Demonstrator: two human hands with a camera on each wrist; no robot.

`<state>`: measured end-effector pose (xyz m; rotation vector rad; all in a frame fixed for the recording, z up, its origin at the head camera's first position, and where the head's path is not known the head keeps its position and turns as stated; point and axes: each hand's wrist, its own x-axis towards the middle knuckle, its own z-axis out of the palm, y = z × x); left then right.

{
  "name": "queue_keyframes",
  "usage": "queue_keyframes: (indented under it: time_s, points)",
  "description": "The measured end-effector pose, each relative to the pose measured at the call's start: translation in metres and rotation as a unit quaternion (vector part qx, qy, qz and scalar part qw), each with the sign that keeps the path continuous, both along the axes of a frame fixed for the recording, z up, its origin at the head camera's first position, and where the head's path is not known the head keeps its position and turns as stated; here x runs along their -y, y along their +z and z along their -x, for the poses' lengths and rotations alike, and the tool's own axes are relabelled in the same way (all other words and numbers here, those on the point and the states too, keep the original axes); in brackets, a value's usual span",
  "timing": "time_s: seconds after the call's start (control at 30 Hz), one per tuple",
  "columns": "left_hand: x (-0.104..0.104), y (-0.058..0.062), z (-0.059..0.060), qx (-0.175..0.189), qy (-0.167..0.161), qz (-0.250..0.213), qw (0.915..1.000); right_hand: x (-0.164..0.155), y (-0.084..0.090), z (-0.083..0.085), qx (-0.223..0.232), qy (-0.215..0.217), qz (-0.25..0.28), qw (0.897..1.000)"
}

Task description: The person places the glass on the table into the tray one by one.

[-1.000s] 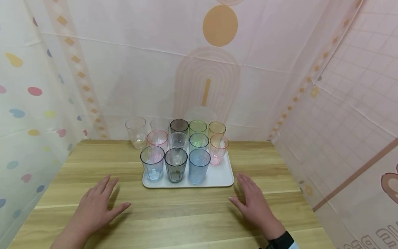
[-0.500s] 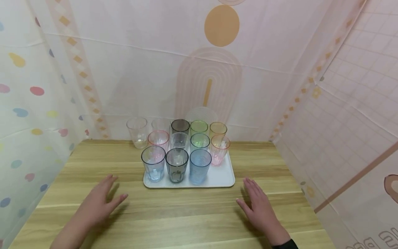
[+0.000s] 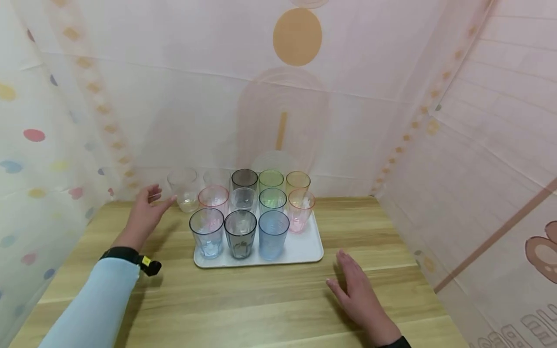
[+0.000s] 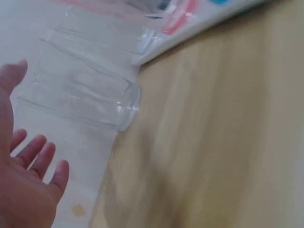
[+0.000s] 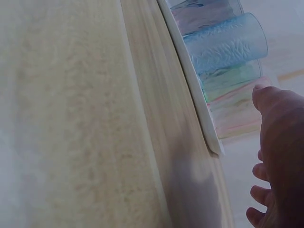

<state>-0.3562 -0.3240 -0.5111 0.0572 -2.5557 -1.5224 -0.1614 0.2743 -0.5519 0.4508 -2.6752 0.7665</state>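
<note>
Wooden table (image 3: 261, 299); clear ribbed cup (image 3: 183, 189) upright beside left hand (image 3: 145, 215), fingers spread.

Right hand (image 5: 280, 156) beside white tray (image 5: 199, 102), blue cup (image 5: 225, 45) nearest.

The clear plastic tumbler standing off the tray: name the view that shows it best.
Left wrist view: the clear plastic tumbler fills the frame beside the left hand. The head view shows it small and faint; the right wrist view misses it.
</note>
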Motion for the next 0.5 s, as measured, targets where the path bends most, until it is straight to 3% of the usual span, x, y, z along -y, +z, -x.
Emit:
queue_keyframes:
  time_s: [0.2, 0.5]
  points:
    - [-0.007, 0.008, 0.025, 0.006, -0.024, -0.001, 0.9997, -0.002, 0.0, -0.004, 0.009, -0.014, 0.018, 1.0]
    - [-0.012, 0.001, 0.041, 0.017, -0.025, -0.012, 0.9995, -0.005, -0.003, -0.005, 0.004, -0.014, 0.025, 1.0]
